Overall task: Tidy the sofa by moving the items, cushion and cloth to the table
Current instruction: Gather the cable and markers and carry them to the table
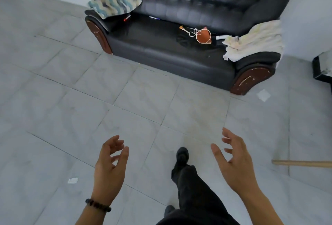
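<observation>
Head view showing person approaching black tufted leather sofa (161, 48), nothing yet moved. Left hand (109, 167) hanging in front, fingers loosely spread, holding nothing, beaded bracelet (98, 205) circling wrist. Blue-grey wave-patterned cushion (114, 3) leaning on sofa's left armrest. Red pen (126, 18) lying under cushion edge on seat. Orange cone-shaped item with white string (203, 35) sitting mid-seat, right of centre. Crumpled white cloth (255, 39) draping over sofa's right armrest. Right hand (233, 163) spreading wide, empty, likely readying for grab. No containers showing; table not clearly identifiable.
</observation>
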Available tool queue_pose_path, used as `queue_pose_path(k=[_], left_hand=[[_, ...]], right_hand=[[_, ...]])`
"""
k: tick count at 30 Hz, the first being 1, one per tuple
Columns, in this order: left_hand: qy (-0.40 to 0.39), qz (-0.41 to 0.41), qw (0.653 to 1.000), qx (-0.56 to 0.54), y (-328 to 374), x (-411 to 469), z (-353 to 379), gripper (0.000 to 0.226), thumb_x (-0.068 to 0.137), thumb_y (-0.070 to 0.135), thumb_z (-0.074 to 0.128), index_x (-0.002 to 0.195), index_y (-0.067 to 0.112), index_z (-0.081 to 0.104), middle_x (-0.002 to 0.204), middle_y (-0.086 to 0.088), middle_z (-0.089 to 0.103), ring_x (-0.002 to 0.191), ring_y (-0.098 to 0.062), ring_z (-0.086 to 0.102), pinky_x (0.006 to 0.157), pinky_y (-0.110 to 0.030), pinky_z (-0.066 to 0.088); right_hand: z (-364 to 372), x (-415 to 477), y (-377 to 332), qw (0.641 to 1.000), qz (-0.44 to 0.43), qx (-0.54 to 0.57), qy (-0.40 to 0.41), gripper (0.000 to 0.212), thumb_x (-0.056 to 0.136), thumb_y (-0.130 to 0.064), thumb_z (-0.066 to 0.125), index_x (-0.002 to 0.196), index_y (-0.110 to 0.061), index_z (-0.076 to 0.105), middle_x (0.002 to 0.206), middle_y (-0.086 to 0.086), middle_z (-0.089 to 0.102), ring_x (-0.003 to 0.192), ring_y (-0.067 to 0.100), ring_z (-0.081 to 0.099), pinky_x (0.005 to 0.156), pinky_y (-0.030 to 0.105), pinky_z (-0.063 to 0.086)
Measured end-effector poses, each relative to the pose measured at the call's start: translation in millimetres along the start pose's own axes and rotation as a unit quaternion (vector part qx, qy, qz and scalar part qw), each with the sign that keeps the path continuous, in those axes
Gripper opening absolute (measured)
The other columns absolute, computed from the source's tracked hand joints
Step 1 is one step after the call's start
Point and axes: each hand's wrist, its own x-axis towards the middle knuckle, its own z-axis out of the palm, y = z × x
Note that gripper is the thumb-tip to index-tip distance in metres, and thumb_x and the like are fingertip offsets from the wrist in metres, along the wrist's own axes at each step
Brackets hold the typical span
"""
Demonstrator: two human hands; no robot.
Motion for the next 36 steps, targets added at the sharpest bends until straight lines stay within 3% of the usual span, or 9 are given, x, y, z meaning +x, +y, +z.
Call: queue_pose_path(k=[7, 12, 16, 21, 29, 32, 36], left_hand=[[-0.01, 0.001, 1.0, 0.015, 38, 179, 43, 0.034, 0.092, 0.018, 0.062, 0.119, 0.035, 0.051, 0.115, 0.011, 0.062, 0.104, -0.001, 0.061, 0.078, -0.016, 0.047], [0.011, 0.031, 0.999, 0.018, 104, 314, 47, 0.034, 0.092, 0.02, 0.061, 0.124, 0.024, 0.051, 0.116, 0.009, 0.062, 0.106, -0.005, 0.061, 0.08, -0.019, 0.048], [0.042, 0.035, 0.999, 0.006, 137, 403, 50, 0.034, 0.093, 0.019, 0.06, 0.125, 0.024, 0.05, 0.114, 0.014, 0.062, 0.104, 0.0, 0.06, 0.078, -0.015, 0.046], [0.054, -0.001, 0.998, -0.02, 131, 501, 72, 0.034, 0.092, 0.018, 0.061, 0.124, 0.025, 0.051, 0.114, 0.011, 0.063, 0.103, 0.001, 0.06, 0.079, -0.017, 0.047], [0.017, -0.014, 1.0, 0.0, 135, 728, 101, 0.035, 0.092, 0.018, 0.061, 0.125, 0.024, 0.051, 0.117, 0.008, 0.062, 0.104, -0.001, 0.06, 0.074, -0.006, 0.047], [0.006, 0.027, 0.999, 0.025, 164, 819, 100, 0.034, 0.093, 0.018, 0.061, 0.124, 0.025, 0.049, 0.117, 0.007, 0.061, 0.105, -0.002, 0.059, 0.075, 0.0, 0.045], [-0.006, 0.06, 0.997, 0.057, 201, 932, 101, 0.034, 0.093, 0.016, 0.06, 0.125, 0.022, 0.048, 0.116, 0.004, 0.06, 0.104, -0.003, 0.058, 0.075, 0.001, 0.043]], right_hand=[[67, 182, -27, 0.999, 0.024, 0.03, -0.032, 0.055, 0.093, -0.041, 0.064, 0.142, -0.037, 0.04, 0.135, -0.015, 0.046, 0.113, -0.002, 0.052, 0.096, 0.029, 0.051], [85, 344, -99, 0.998, -0.048, 0.003, -0.046, 0.062, 0.09, -0.051, 0.056, 0.145, -0.029, 0.041, 0.138, -0.01, 0.047, 0.113, 0.003, 0.052, 0.09, 0.019, 0.046], [96, 446, -159, 0.995, -0.077, -0.013, -0.055, 0.06, 0.093, -0.046, 0.059, 0.147, -0.027, 0.041, 0.138, -0.007, 0.049, 0.116, 0.007, 0.053, 0.094, 0.027, 0.049], [131, 541, -182, 0.994, -0.085, -0.002, -0.073, 0.058, 0.093, -0.04, 0.063, 0.146, -0.028, 0.042, 0.138, -0.011, 0.049, 0.12, 0.004, 0.052, 0.096, 0.026, 0.049], [206, 728, -227, 0.996, -0.021, -0.016, -0.086, 0.057, 0.093, -0.032, 0.066, 0.145, -0.032, 0.042, 0.136, -0.015, 0.048, 0.118, 0.002, 0.052, 0.093, 0.022, 0.047], [220, 806, -264, 0.997, -0.033, -0.001, -0.068, 0.057, 0.093, -0.029, 0.068, 0.144, -0.032, 0.044, 0.132, -0.016, 0.048, 0.118, 0.0, 0.052, 0.093, 0.021, 0.049], [241, 902, -303, 0.998, -0.038, 0.0, -0.051, 0.057, 0.094, -0.03, 0.067, 0.145, -0.029, 0.043, 0.135, -0.015, 0.047, 0.12, 0.0, 0.051, 0.083, 0.01, 0.042]])
